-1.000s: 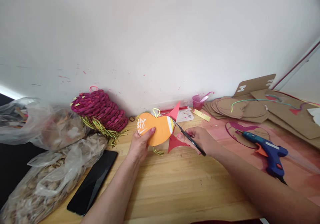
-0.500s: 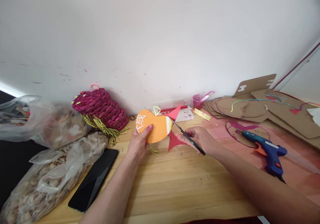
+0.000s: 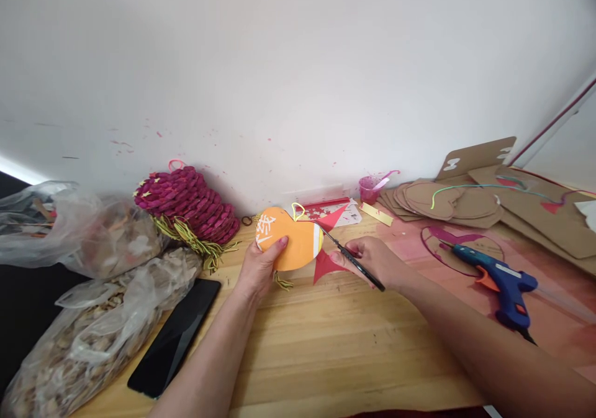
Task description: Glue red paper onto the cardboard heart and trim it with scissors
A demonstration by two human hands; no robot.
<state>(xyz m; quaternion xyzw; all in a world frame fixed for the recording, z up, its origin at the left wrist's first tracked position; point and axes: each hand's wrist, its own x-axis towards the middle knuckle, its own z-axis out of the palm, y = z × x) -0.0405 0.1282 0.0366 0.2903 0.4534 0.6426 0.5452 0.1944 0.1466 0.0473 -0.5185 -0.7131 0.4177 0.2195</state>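
Note:
My left hand [image 3: 263,263] grips an orange heart-shaped paper cutout [image 3: 293,244] by its left and lower part, thumb on the front face. White lettering marks its left side, and a white and yellow band runs along its right edge. A yellow loop [image 3: 298,212] sticks up from its top, and a yellow tassel [image 3: 282,281] hangs below. My right hand [image 3: 365,259] is closed round a pair of black scissors [image 3: 356,263], whose blades touch the right edge of the cutout. Red paper [image 3: 328,266] shows behind and below the blades; its middle is hidden.
A stack of magenta decorations [image 3: 190,204] with yellow tassels leans at the wall. Plastic bags [image 3: 116,312] and a black phone [image 3: 174,337] lie left. On the right are a blue glue gun [image 3: 500,281], cardboard shapes [image 3: 431,197] and a pink cup [image 3: 369,189].
The orange cutout has shifted slightly right and down with my left hand. The upper red paper point sits lower and further right. My right hand and the scissors have barely moved.

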